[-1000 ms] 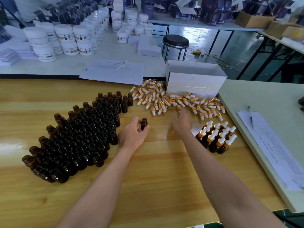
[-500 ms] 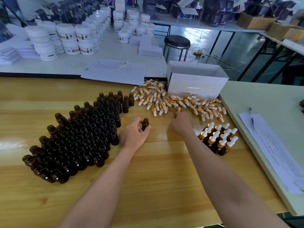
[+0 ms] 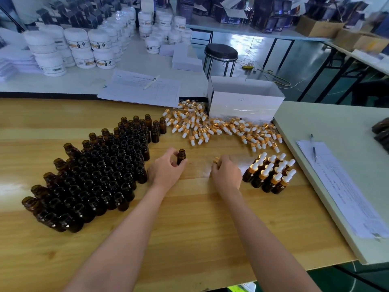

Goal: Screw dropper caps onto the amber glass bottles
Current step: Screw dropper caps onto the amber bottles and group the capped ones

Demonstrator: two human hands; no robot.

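The left hand [image 3: 166,171] pinches a brown bottle [image 3: 181,157]. At 3 o'clock, the right hand [image 3: 227,175] wraps a mostly hidden gold cap [image 3: 216,160].

No writing is clear enough to read. The round white plastic jars [image 3: 80,60] at ten o'clock carry small labels, and the white printed paper sheets [image 3: 143,89] at twelve and three o'clock carry fine lines, all too blurred.

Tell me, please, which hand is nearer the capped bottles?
Right. The right hand sits just left of the capped bottles; the left hand is farther left, holding an open bottle.
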